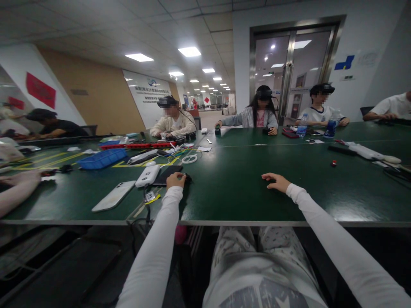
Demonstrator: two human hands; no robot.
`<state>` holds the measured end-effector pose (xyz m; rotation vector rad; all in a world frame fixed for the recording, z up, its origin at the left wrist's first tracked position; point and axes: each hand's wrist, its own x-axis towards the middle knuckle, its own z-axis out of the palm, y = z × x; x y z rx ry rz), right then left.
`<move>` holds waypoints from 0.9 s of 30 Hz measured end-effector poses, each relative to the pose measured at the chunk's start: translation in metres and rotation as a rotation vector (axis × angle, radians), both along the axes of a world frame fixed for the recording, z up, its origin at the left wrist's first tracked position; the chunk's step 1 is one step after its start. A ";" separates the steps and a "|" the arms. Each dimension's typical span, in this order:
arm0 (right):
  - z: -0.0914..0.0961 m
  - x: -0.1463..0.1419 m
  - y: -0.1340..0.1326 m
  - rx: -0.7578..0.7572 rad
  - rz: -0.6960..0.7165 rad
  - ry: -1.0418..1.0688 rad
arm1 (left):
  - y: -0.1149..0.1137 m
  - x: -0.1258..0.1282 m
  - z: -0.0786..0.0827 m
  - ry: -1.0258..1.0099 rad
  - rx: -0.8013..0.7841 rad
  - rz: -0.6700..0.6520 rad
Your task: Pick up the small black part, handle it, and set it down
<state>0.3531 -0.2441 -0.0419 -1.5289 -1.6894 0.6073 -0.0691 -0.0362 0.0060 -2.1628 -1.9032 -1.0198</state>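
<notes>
My left hand (175,180) reaches out over the green table (231,188) and is curled round a small black object (187,177) that I cannot make out. It lies just right of a dark flat phone (167,175) and a white remote-like device (147,176). My right hand (276,181) rests on the bare table top further right. Its fingers bend loosely over a small dark thing hidden beneath them. Both arms wear white sleeves.
A white phone (114,196) lies near the front edge at left. A blue tray (102,158), red strips (138,146) and cables sit further back. Several people sit around the table. A water bottle (302,125) and a small red item (334,162) stand on the right.
</notes>
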 end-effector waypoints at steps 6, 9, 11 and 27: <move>0.003 -0.002 -0.003 -0.002 -0.006 -0.006 | 0.006 -0.002 -0.004 0.012 0.018 -0.034; 0.004 -0.003 -0.003 0.012 -0.008 0.003 | 0.012 -0.004 -0.007 0.016 0.039 -0.050; 0.003 -0.003 -0.003 0.016 -0.009 0.009 | 0.015 -0.005 -0.009 0.018 0.053 -0.057; 0.004 -0.003 -0.005 0.026 -0.009 0.017 | 0.016 -0.005 -0.012 0.049 0.014 -0.069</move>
